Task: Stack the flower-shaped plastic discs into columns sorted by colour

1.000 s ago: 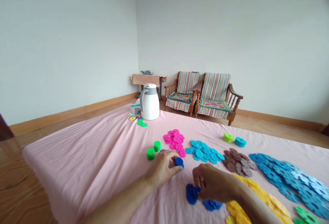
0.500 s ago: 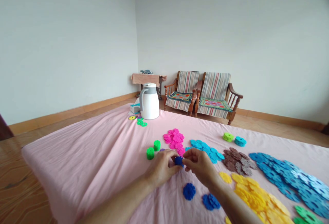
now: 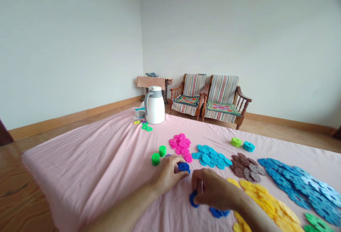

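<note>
Pale walls [image 3: 80,29] beyond pink cloth [image 3: 80,164]. Right hand [image 3: 213,188] back down from the stack since a moment ago — one-by-one handling, apparently. Left hand [image 3: 165,173] half-curled, gripping the dark-blue stack [image 3: 183,167] between thumb and fingers; right fingertips at a loose dark-blue disc [image 3: 192,200] on the cloth — pinched or not, impossible to tell.

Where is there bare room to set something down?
Widest: the pink cloth left of the two round green stacks and the left forearm. Smaller: behind the flower-shaped sky-blue plastic discs, left of the round lime-green stack. Crowded: around the right hand, with dark-blue discs, yellow discs and brown discs.
</note>
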A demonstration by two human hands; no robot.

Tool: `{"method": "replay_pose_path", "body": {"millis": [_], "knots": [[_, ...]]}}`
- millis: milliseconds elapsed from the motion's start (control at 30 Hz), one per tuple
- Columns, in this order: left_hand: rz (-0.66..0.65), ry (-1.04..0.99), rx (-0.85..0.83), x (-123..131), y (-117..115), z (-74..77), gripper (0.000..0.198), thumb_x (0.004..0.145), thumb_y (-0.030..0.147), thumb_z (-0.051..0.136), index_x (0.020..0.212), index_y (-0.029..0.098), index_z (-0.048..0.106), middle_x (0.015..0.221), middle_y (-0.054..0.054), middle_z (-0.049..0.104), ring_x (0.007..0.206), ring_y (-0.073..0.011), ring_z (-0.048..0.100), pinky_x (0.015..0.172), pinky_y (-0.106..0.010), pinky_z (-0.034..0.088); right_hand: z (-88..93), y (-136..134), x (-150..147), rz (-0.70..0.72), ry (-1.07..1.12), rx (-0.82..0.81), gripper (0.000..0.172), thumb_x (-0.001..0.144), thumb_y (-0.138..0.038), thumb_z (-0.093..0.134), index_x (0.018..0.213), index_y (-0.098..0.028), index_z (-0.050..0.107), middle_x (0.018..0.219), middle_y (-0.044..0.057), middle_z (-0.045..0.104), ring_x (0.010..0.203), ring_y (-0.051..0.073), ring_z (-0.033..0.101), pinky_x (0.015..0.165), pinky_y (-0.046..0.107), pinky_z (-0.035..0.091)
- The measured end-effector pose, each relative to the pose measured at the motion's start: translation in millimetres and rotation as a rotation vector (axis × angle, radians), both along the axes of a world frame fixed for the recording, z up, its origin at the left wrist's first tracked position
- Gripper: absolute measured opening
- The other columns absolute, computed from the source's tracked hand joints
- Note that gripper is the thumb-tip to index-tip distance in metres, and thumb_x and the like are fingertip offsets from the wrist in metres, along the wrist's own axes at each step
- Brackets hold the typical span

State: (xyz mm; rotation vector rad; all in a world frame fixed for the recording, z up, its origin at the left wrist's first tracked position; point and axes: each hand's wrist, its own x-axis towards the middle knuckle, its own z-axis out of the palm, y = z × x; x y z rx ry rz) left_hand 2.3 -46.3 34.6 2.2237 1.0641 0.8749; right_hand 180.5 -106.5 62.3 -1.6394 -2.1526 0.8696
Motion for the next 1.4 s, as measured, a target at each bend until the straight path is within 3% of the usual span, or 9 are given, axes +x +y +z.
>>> {"method": "replay_pose_path", "body": {"millis": [167,300,567,733,900,1067,1200,1300,1400], "knots": [[-0.016,0.000,0.020,-0.7,0.7,-0.5,0.022,0.070,0.028,0.073,0.090,0.020,0.068,0.086,-0.001,0.067,0.075,-0.0171,0.058,0.070,-0.025,0.042,-1.7,-6.0,-3.2,0.039,-0.077,0.069,0.025,0.054,-0.019,0.068,0.077,-0.021,0.059,0.080,-0.003,0.060,0.074,0.013,0.050,0.060,0.022,0.033],[-0.034,-0.012,0.013,-1.7,1.4,-1.6,0.023,0.070,0.028,0.074,0.090,0.020,0.068,0.085,-0.001,0.065,0.074,-0.0162,0.058,0.067,-0.024,0.041,3.1,-1.2,-3.8,0.030,0.073,-0.031,0.013,0.056,-0.012,0.059,0.066,-0.020,0.053,0.061,-0.006,0.052,0.058,0.010,0.046,0.048,0.020,0.029],[-0.009,0.002,0.021,0.9,-1.1,-0.4,0.017,0.074,0.030,0.068,0.085,0.017,0.065,0.079,-0.001,0.062,0.067,-0.0145,0.054,0.058,-0.022,0.038,-14.9,27.9,-16.6,-0.335,0.638,0.141,0.005,0.069,-0.023,0.054,0.070,-0.018,0.053,0.056,-0.001,0.059,0.053,0.013,0.056,0.048,0.023,0.039],[-0.024,0.042,0.055,1.2,-2.0,3.4,0.023,0.080,0.038,0.062,0.072,0.016,0.060,0.068,0.000,0.057,0.062,-0.0136,0.051,0.054,-0.021,0.033,-28.9,33.4,-21.1,-0.371,0.701,0.160,0.011,0.066,-0.028,0.057,0.071,-0.018,0.055,0.058,0.000,0.061,0.052,0.014,0.058,0.049,0.025,0.043],[-0.042,0.010,0.036,0.3,-1.1,1.6,0.016,0.076,0.032,0.066,0.082,0.017,0.066,0.074,-0.001,0.062,0.068,-0.0155,0.054,0.058,-0.022,0.036,-30.2,34.5,-19.2,-0.373,0.741,0.143,0.015,0.066,-0.031,0.057,0.074,-0.019,0.053,0.060,0.000,0.062,0.057,0.017,0.063,0.051,0.027,0.046],[-0.026,-0.015,-0.029,-0.5,-0.3,-1.5,0.021,0.070,0.022,0.068,0.091,0.018,0.067,0.081,-0.001,0.065,0.069,-0.0158,0.056,0.061,-0.023,0.039,-10.8,26.9,-6.8,-0.384,0.425,0.204,0.003,0.069,-0.022,0.050,0.070,-0.019,0.052,0.059,-0.002,0.059,0.054,0.014,0.060,0.051,0.024,0.041],[-0.010,-0.042,-0.078,-0.8,-1.3,-0.3,0.033,0.066,0.021,0.071,0.098,0.019,0.065,0.077,0.001,0.065,0.068,-0.0160,0.056,0.061,-0.023,0.039,6.3,7.9,0.7,-0.139,0.062,0.107,0.010,0.062,-0.017,0.056,0.071,-0.019,0.058,0.068,-0.001,0.061,0.066,0.014,0.057,0.058,0.023,0.037],[0.000,-0.052,-0.110,-0.8,-2.3,1.3,0.043,0.064,0.021,0.073,0.106,0.021,0.061,0.068,0.004,0.062,0.062,-0.0143,0.055,0.058,-0.022,0.037,7.6,-2.8,0.2,-0.077,-0.103,0.060,0.022,0.057,-0.015,0.060,0.079,-0.020,0.061,0.084,0.001,0.062,0.079,0.016,0.055,0.067,0.024,0.037],[0.006,-0.048,-0.111,-1.0,-2.9,2.6,0.042,0.066,0.021,0.072,0.106,0.022,0.060,0.063,0.006,0.060,0.058,-0.0129,0.054,0.056,-0.022,0.036,3.7,-4.3,-1.0,-0.058,-0.146,0.028,0.022,0.056,-0.015,0.060,0.077,-0.020,0.062,0.084,0.001,0.062,0.080,0.016,0.053,0.066,0.024,0.036]]}}
